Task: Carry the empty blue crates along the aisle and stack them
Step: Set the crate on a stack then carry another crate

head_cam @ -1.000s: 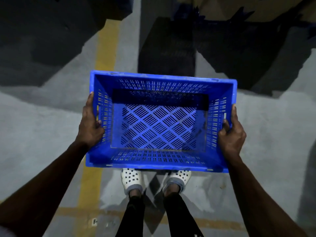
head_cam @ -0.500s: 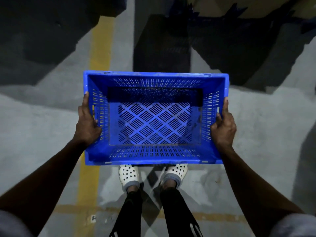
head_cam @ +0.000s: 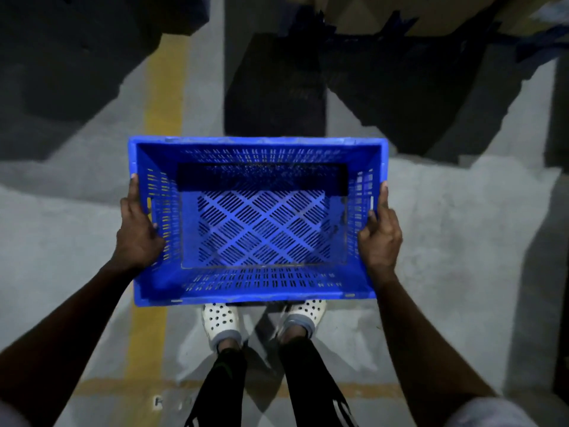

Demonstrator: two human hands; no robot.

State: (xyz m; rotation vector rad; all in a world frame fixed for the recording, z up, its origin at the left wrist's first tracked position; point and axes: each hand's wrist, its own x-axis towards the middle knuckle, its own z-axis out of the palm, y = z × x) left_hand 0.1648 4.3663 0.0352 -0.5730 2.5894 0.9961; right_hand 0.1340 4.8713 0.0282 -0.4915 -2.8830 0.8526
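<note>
An empty blue crate (head_cam: 160, 282) with slotted walls and a lattice floor is held level in front of me, above my feet. My left hand (head_cam: 137, 232) grips its left short wall, thumb along the rim and fingers through the handle slot. My right hand (head_cam: 381, 232) grips the right short wall the same way. No other crate or stack can be made out in the dim view.
Grey concrete floor with a yellow line (head_cam: 163, 97) running ahead on the left and a fainter cross line (head_cam: 123, 388) behind my feet. My white perforated shoes (head_cam: 220, 320) show under the crate. Dark shapes and shadows (head_cam: 274, 87) lie ahead; cardboard-like goods (head_cam: 369, 13) at top right.
The crate has shifted a little to the left and levelled in the view, with both hands keeping their grip. The floor and shadows have slid slightly as I move.
</note>
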